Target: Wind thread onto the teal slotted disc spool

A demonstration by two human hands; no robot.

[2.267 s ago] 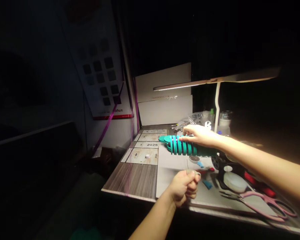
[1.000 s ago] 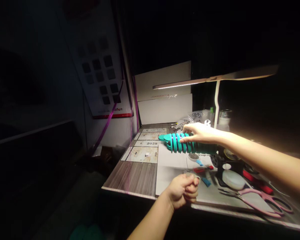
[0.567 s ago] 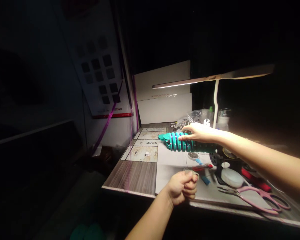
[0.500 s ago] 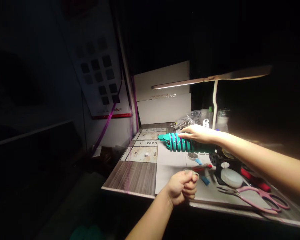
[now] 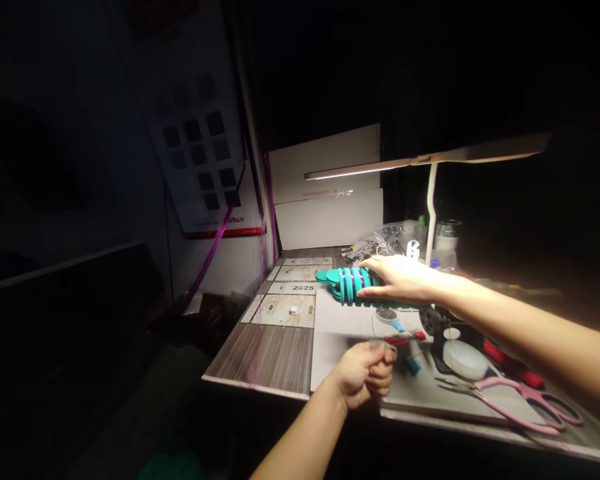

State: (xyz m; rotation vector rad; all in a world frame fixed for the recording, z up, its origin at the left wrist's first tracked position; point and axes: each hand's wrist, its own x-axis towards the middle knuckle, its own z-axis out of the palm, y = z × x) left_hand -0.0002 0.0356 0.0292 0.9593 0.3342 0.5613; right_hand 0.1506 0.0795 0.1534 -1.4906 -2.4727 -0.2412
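Observation:
A row of teal discs [image 5: 349, 287] with purple bands or thread between them lies above the white board at mid-frame. My right hand [image 5: 397, 277] reaches in from the right and is closed over the row's right part, thumb in front and fingers behind. Lower down, my left hand [image 5: 364, 375] is curled in a fist just over the board's front edge. A pale, curved bit shows at its thumb and forefinger; whatever the fist holds is hidden.
Pink-handled pliers [image 5: 510, 397] lie at the front right, by a round whitish disc [image 5: 465, 360] and a red tool [image 5: 513, 363]. A red-tipped tool [image 5: 407, 337] rests on the white board [image 5: 337, 353]. A lamp [image 5: 431, 207] stands behind, beside plastic bags [image 5: 387, 237].
My right hand has shifted its grip on the teal discs, with the thumb now lower across their front. My left fist stays almost in place.

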